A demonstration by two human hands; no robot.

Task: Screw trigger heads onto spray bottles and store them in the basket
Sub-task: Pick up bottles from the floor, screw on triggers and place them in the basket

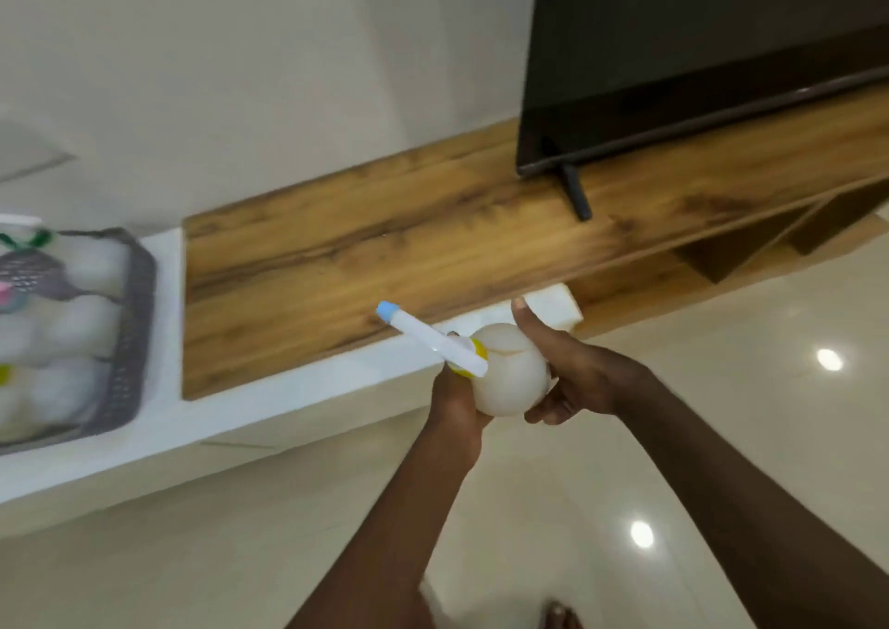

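Writing: no label, brand or lettering can be read on anything in view.
Spray bottle (pixel 511 373): one, rounded, white, smooth translucent plastic, held in the air in front of the white ledge (pixel 288 388).
Trigger head (pixel 433 337): one, long white plastic bar with a light blue nozzle tip pointing up and left, sitting on a yellow collar at the bottle's neck.
Left hand (pixel 454 400): closed around the neck and collar from below, fingers mostly hidden behind the trigger head.
Right hand (pixel 572 378): wrapped around the bottle's body, thumb raised along its upper side, fingers curled underneath.
Basket (pixel 130 320): one, grey, perforated plastic, rectangular, standing on the ledge at the far left and well apart from the hands.
Bottles in basket (pixel 82 325): white and rounded; blurred, probably five or six, with green, pink and yellow bits showing among them.
Wooden shelf (pixel 385 253): one, brown grained plank surface, set into the ledge.
Television (pixel 697 51): one, black, glossy screen on a thin black foot, standing on the shelf.
Floor (pixel 625 484): glossy cream tile with three bright light reflections.
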